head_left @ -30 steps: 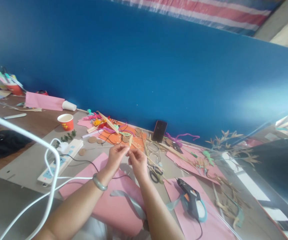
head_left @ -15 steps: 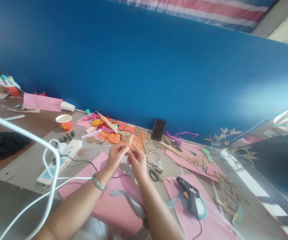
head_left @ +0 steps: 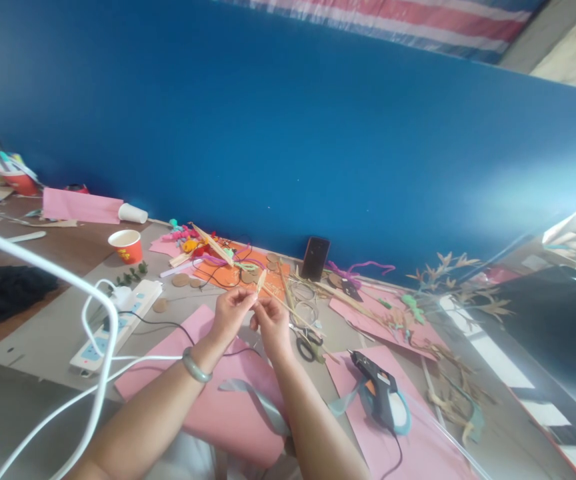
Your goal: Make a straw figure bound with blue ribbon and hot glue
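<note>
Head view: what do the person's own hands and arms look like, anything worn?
Left hand: no glove; a smooth, rounded grey-green bangle circles the wrist. Right hand: no glove, no band at the wrist. No sleeve shows on the left forearm or right forearm.

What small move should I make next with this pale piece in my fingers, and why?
Perhaps ease the right hand slightly aside while the left hand holds the pale pointed piece: both hands crowd its lower end and hide it from view, and the left seems to have it pinched.
</note>
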Motion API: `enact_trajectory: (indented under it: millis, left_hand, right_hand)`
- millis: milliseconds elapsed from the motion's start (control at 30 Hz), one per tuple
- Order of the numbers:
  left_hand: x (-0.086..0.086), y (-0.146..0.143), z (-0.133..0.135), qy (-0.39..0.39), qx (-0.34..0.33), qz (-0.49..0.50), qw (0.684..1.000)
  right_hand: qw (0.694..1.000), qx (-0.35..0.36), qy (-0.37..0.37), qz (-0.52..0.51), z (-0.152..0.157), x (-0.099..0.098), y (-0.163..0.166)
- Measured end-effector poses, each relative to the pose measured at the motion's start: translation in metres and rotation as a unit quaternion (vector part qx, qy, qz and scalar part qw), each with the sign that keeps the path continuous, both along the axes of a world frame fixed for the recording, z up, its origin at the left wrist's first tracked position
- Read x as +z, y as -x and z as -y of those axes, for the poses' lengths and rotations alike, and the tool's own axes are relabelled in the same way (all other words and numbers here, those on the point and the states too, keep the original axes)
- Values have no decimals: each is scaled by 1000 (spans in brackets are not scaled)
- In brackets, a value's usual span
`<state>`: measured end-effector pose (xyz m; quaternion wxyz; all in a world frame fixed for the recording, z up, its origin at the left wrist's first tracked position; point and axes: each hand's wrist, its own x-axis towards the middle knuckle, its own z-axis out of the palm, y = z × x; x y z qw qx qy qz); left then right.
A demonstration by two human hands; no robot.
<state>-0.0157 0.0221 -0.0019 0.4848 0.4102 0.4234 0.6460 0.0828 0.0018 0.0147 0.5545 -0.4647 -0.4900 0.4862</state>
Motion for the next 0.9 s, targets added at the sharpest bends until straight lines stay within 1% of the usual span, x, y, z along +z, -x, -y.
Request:
enact_trajectory:
  millis: [133, 267, 333, 467, 600, 700, 900]
  left_hand:
    - [-1, 2, -1, -22, 15, -38, 999]
    - [-1, 3, -2, -25, 21, -36, 999]
    - [-1, 2, -1, -23, 10, -36, 999]
    - [-3, -1, 1, -19, -11, -62, 998]
    - [-5, -3, 3, -22, -15, -100, 995]
    - [-5, -4, 3, -21, -10, -114, 993]
    - [-3, -4, 6, -29, 1, -164, 986]
  right_hand:
    - [999, -12, -7, 37, 0, 0, -1]
    - [992, -71, -45, 96, -3, 0, -9]
    - [992, -78, -42, 84, -5, 0, -14]
    - [999, -45, -13, 19, -9, 1, -22]
    - [999, -20, 11, -26, -11, 4, -23]
    - [999, -8, 14, -34, -11, 4, -24]
    - [999, -19, 18, -29, -15, 1, -28]
